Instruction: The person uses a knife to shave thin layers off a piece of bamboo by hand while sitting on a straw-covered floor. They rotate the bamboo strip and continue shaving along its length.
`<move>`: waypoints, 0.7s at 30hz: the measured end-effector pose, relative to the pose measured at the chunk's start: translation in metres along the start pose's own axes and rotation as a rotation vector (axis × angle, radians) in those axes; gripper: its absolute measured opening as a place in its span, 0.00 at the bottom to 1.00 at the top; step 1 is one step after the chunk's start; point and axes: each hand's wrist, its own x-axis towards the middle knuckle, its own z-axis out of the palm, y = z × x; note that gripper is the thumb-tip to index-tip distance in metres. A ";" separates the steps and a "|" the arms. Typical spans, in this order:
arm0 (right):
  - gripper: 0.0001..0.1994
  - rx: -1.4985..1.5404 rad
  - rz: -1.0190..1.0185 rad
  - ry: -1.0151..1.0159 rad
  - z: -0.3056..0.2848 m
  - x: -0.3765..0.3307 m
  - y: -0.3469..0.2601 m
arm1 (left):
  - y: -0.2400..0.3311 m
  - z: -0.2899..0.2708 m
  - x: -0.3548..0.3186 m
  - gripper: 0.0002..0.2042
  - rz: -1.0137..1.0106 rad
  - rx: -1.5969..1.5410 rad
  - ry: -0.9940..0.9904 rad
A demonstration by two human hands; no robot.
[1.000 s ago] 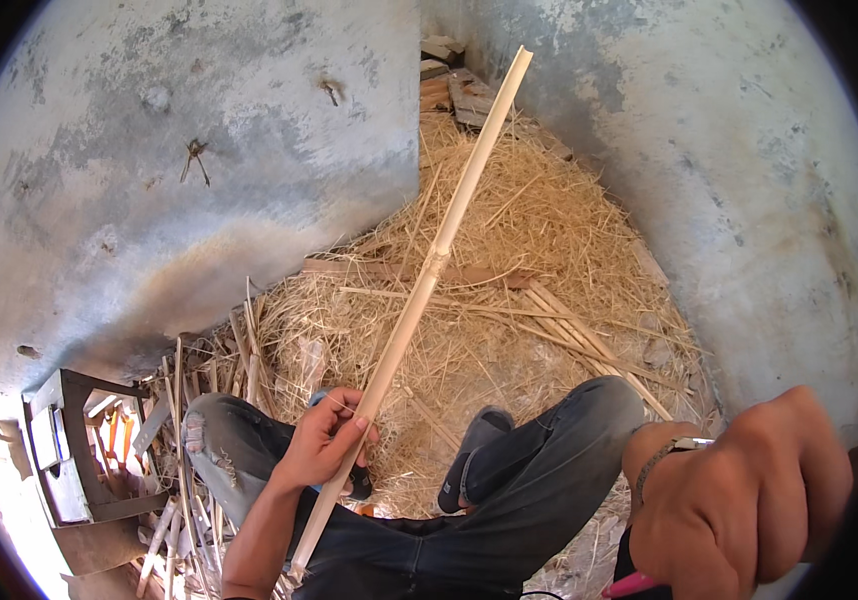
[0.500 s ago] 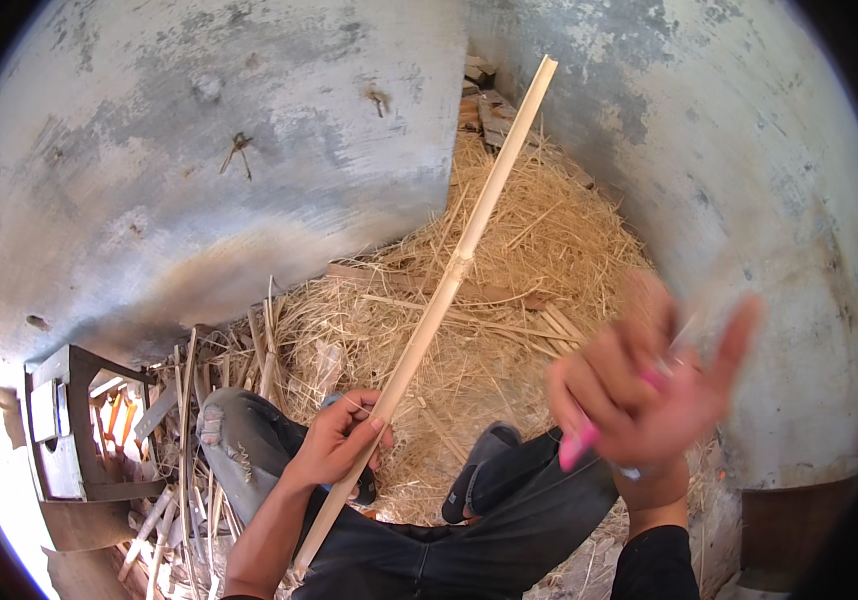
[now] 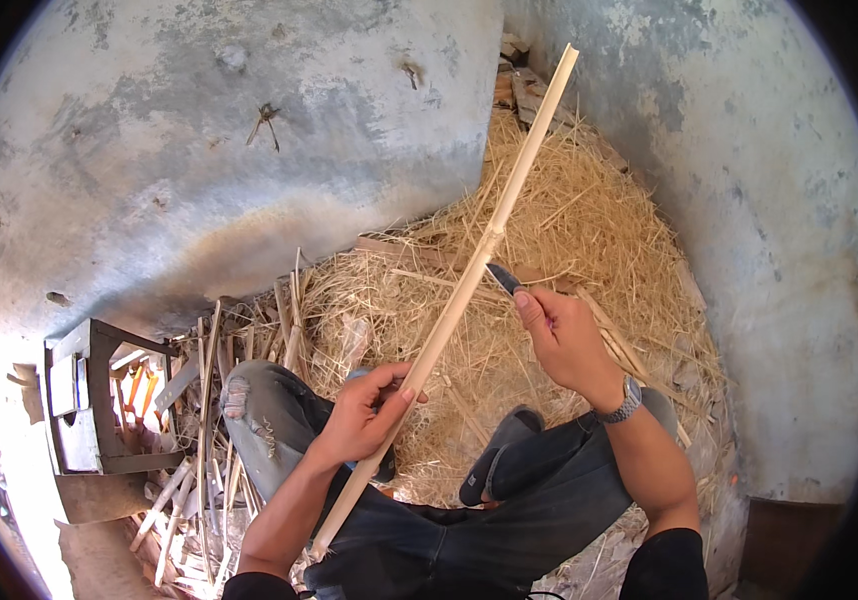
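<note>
A long split bamboo strip (image 3: 449,306) slants from my lap up toward the far right, its hollow face showing beyond the joint. My left hand (image 3: 372,412) grips its lower part, fingers wrapped round it, thumb on top. In my right hand (image 3: 569,340) is a knife (image 3: 502,279) with a short dark blade; its handle is mostly hidden by my fingers. The blade's tip meets the strip's right edge, just below the joint; whether it cuts in I cannot tell.
Pale shavings (image 3: 589,215) heap on the floor ahead, between two worn grey walls (image 3: 279,190). Loose bamboo sticks (image 3: 211,420) lean at the left, beside a dark frame-like box (image 3: 99,400). My bent legs (image 3: 279,410) in dark trousers lie beneath the strip.
My right hand, blurred and raised with fingers spread before, has come in to the strip and now grips the knife with its blade at the edge. My left hand keeps its hold.
</note>
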 end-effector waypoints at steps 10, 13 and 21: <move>0.15 0.416 0.204 -0.056 0.028 0.004 -0.001 | -0.002 0.024 0.003 0.23 -0.082 -0.209 -0.159; 0.12 0.581 0.392 0.135 0.010 0.020 0.004 | -0.001 0.018 -0.001 0.24 -0.172 -0.402 -0.281; 0.12 0.719 0.145 0.623 -0.070 0.038 0.045 | 0.002 0.009 -0.004 0.19 -0.332 -0.266 -0.350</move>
